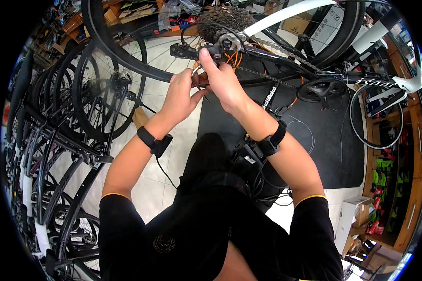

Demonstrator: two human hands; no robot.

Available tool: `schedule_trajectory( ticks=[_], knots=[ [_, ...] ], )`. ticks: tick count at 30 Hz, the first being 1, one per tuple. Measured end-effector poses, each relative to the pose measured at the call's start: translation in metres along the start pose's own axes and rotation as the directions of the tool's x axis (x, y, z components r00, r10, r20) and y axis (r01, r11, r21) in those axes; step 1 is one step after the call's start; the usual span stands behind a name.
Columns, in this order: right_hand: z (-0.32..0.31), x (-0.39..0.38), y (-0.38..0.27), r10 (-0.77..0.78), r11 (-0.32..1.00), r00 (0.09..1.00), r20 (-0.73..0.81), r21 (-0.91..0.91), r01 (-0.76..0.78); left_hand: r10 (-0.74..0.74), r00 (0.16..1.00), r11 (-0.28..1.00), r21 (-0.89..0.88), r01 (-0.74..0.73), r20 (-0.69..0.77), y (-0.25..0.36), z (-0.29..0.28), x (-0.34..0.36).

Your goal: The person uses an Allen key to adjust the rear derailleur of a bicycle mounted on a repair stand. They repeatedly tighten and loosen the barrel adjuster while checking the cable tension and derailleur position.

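My left hand (182, 96) is closed at the rear derailleur (227, 43), its fingertips around a slim silvery metal piece (196, 71) that I cannot make out fully. My right hand (220, 84) is closed just beside it, thumb raised over the dark derailleur body, its other fingers hidden behind. The two hands nearly touch. Above them is the rear cassette (222, 21) on a white and black bicycle, with the chain (262, 75) running right toward the crankset (319, 90). Orange cable lengths (234, 60) hang behind my hands.
Several bicycles (61, 178) crowd the left side. A loose wheel rim (363, 140) leans at the right by a wooden cabinet (408, 196) holding packaged items. A black mat (333, 164) lies below the bicycle, with loose cables (309, 138) and a white box (349, 210) near its right side.
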State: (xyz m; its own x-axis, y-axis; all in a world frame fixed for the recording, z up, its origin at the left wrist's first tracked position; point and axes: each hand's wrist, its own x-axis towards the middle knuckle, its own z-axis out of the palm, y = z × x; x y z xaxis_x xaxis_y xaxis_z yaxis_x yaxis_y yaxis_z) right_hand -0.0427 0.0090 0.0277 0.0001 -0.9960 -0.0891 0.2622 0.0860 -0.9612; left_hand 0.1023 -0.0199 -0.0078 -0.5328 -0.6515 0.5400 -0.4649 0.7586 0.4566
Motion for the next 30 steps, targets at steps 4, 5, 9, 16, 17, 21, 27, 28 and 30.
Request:
schedule_trajectory(
  ticks=[4, 5, 9, 16, 17, 21, 27, 28, 30],
  knots=[
    [0.004, 0.004, -0.004, -0.006, 0.998, 0.991, -0.133, -0.07, -0.004, 0.035, 0.997, 0.999, 0.0, -0.036, -0.069, -0.01, 0.006, -0.001],
    [0.004, 0.005, -0.005, 0.026, 0.999, 0.989, -0.142, -0.043, -0.032, 0.047, 0.993, 0.999, -0.002, -0.047, -0.109, -0.013, 0.009, -0.001],
    [0.002, 0.003, -0.008, 0.063, 0.996, 0.983, -0.171, -0.052, -0.073, 0.063, 0.995, 0.997, -0.036, -0.066, -0.081, -0.015, 0.007, 0.0],
    [-0.006, -0.004, -0.011, -0.023, 0.966, 0.995, -0.097, -0.257, -0.003, -0.248, 0.961, 0.941, -0.207, 0.269, 0.124, -0.003, 0.005, -0.012],
    [-0.007, -0.004, -0.013, -0.021, 0.956, 0.995, -0.098, -0.292, -0.009, -0.359, 0.915, 0.84, -0.365, 0.402, 0.183, 0.002, 0.003, -0.013],
    [-0.004, -0.005, -0.018, -0.003, 0.948, 0.994, -0.109, -0.317, -0.032, -0.462, 0.55, 0.293, -0.466, 0.835, 0.696, -0.005, 0.005, -0.019],
    [-0.005, -0.002, -0.02, 0.041, 0.968, 0.995, -0.091, -0.244, -0.063, 0.032, 0.692, -0.595, -0.542, 0.593, 0.721, -0.014, 0.013, -0.033],
    [-0.006, 0.0, -0.018, 0.042, 0.976, 0.995, -0.087, -0.211, -0.06, 0.092, 0.713, -0.729, -0.441, 0.524, 0.695, -0.01, 0.009, -0.034],
    [-0.008, 0.006, -0.016, 0.044, 0.988, 0.996, -0.078, -0.145, -0.055, -0.012, 0.639, -0.82, -0.374, 0.435, 0.769, 0.002, 0.013, -0.026]
  ],
)
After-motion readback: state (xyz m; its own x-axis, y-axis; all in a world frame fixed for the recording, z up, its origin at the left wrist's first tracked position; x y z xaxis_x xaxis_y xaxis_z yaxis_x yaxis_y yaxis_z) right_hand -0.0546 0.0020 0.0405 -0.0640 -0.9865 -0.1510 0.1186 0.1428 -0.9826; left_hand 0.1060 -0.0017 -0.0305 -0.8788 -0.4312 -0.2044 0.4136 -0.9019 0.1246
